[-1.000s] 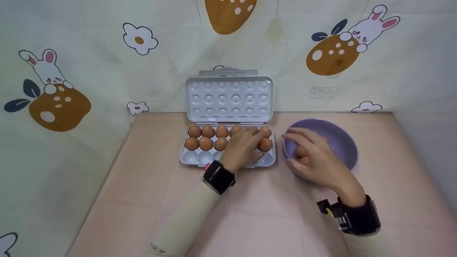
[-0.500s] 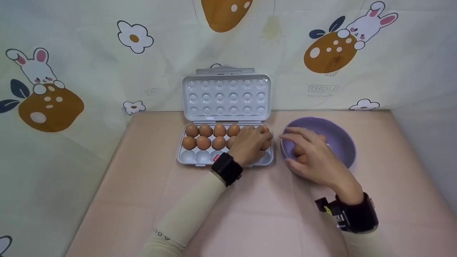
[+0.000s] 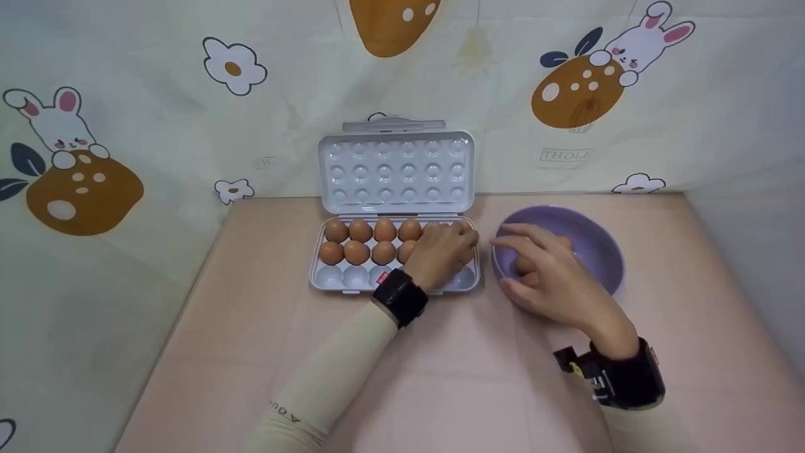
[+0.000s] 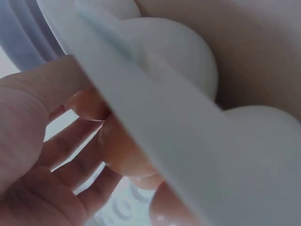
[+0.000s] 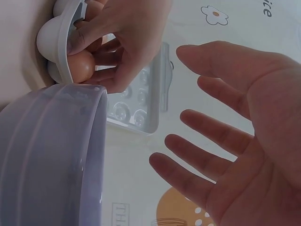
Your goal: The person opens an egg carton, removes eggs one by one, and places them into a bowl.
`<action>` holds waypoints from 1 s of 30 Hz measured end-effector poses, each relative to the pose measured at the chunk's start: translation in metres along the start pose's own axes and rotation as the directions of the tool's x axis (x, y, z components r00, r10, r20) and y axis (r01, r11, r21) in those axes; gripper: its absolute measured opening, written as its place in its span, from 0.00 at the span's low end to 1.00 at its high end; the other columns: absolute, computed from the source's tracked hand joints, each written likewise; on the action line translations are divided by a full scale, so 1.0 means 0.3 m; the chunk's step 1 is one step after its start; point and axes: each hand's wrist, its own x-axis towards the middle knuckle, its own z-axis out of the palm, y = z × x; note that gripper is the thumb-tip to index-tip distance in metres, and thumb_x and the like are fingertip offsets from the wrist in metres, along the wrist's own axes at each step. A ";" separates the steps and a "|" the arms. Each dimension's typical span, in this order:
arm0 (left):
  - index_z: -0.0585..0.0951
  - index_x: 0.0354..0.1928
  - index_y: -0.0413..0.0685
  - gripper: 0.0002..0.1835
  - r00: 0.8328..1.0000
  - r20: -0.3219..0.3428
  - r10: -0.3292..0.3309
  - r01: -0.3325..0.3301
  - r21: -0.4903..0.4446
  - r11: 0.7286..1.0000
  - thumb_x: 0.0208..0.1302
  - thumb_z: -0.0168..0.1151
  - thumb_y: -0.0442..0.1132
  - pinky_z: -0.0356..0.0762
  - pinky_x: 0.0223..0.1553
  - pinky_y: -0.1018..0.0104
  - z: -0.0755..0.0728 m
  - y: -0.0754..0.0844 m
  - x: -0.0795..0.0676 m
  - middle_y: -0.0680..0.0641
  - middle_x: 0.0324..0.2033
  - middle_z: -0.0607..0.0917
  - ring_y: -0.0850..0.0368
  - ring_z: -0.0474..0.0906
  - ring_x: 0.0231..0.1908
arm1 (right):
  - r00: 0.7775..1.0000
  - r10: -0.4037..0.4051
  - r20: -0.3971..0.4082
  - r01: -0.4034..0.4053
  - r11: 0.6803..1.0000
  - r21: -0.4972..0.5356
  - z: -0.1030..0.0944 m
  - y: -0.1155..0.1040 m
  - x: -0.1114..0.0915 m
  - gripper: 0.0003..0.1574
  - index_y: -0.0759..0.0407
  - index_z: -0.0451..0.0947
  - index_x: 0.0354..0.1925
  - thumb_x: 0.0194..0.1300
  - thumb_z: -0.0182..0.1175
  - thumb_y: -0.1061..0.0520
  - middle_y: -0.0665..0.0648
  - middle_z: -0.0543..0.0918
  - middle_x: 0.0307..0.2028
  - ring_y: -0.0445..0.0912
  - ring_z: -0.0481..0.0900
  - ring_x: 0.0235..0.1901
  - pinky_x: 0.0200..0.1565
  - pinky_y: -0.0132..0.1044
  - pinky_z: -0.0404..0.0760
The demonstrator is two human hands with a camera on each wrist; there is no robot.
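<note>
Over the right part of the white egg carton bends my left hand. Its fingers curl round an egg at the carton's right end, as the right wrist view shows, with the thumb by the rim. More eggs fill the two back rows left of the hand; the front row shows bare white cups. My right hand hovers above the purple bowl, fingers spread and relaxed, holding nothing. Brown eggs sit in the bowl, partly hidden by that hand.
The carton's dimpled lid stands raised behind the eggs, near the patterned backdrop cloth. A pale pink cloth covers the table. The bowl stands close to the carton's right side.
My left hand has shifted slightly right and its fingers have closed over the right-end eggs, covering them from above. My right hand stays over the bowl. The head view has moved a little.
</note>
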 end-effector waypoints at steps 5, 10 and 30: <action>0.83 0.46 0.50 0.11 1.000 -0.011 0.000 -0.001 -0.111 0.994 0.62 0.72 0.34 0.80 0.44 0.54 -0.008 -0.012 -0.014 0.49 0.41 0.84 0.49 0.83 0.38 | 1.000 0.023 -0.007 -0.023 1.000 0.013 -0.002 0.001 -0.003 0.37 0.57 0.82 0.64 0.55 0.78 0.62 0.60 0.79 0.67 0.57 0.76 0.67 0.67 0.62 0.67; 0.83 0.50 0.50 0.16 0.998 -0.008 -0.068 0.065 -0.214 0.975 0.61 0.74 0.35 0.81 0.49 0.57 -0.039 -0.013 -0.034 0.48 0.43 0.83 0.49 0.81 0.46 | 0.999 0.045 -0.015 -0.045 0.998 0.033 -0.011 0.001 -0.002 0.36 0.56 0.83 0.64 0.56 0.77 0.64 0.59 0.79 0.68 0.56 0.75 0.68 0.68 0.58 0.72; 0.83 0.57 0.45 0.24 0.952 -0.147 -0.268 0.097 -0.685 0.722 0.62 0.79 0.42 0.82 0.47 0.74 -0.194 0.049 -0.091 0.48 0.49 0.88 0.59 0.85 0.46 | 0.989 -0.021 -0.145 0.021 1.000 0.001 -0.025 -0.004 0.009 0.40 0.58 0.81 0.65 0.53 0.76 0.70 0.58 0.80 0.66 0.49 0.80 0.61 0.64 0.20 0.68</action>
